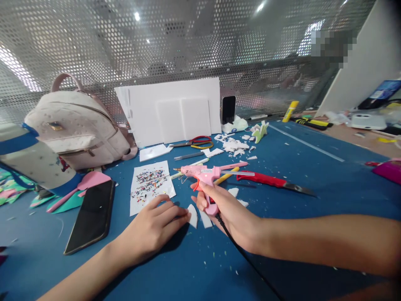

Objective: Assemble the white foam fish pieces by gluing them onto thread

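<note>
My right hand (232,209) is wrapped round the handle of a pink hot glue gun (205,172), its nozzle pointing left. A clear glue stick (238,172) pokes out of its back, and a black cord (238,246) runs down from the handle. My left hand (153,225) rests low over the table, thumb and fingertips closed at the edge of a small curved white foam piece (193,216). Beside that piece lies a white strip (206,219), partly behind my right hand. A white sheet (136,205) scattered with tiny coloured bits lies beyond my left hand.
Red-handled pliers (263,179), scissors (200,143) and white foam scraps (233,144) lie on the blue table. A phone (90,217), a tumbler (37,159) and a backpack (78,129) occupy the left. White boards (140,113) lean at the back.
</note>
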{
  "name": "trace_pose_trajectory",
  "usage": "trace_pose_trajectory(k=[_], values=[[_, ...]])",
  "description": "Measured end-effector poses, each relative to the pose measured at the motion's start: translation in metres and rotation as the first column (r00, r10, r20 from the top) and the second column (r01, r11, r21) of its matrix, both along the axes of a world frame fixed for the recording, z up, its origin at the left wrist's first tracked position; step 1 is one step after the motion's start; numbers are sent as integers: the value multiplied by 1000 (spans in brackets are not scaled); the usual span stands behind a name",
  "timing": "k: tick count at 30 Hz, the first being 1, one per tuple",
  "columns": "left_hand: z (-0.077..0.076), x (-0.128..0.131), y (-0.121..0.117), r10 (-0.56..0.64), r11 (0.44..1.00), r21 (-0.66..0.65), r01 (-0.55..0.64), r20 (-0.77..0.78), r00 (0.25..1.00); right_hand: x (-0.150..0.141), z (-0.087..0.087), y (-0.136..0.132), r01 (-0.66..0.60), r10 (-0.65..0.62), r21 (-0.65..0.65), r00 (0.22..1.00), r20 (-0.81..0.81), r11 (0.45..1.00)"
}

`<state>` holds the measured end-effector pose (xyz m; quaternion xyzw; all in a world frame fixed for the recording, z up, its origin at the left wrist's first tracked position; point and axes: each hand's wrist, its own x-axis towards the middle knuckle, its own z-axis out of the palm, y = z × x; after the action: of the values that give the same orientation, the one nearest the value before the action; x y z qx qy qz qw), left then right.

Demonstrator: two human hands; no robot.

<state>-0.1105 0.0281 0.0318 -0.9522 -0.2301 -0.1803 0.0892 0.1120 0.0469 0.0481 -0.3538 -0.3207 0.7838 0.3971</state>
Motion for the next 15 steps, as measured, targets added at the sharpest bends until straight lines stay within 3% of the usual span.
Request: trace_pose_trajectory(k=[15], values=[[1, 3, -2, 34, 996, 82, -30, -45, 998, -3, 4, -3, 29, -32, 123, 999, 22, 992]])
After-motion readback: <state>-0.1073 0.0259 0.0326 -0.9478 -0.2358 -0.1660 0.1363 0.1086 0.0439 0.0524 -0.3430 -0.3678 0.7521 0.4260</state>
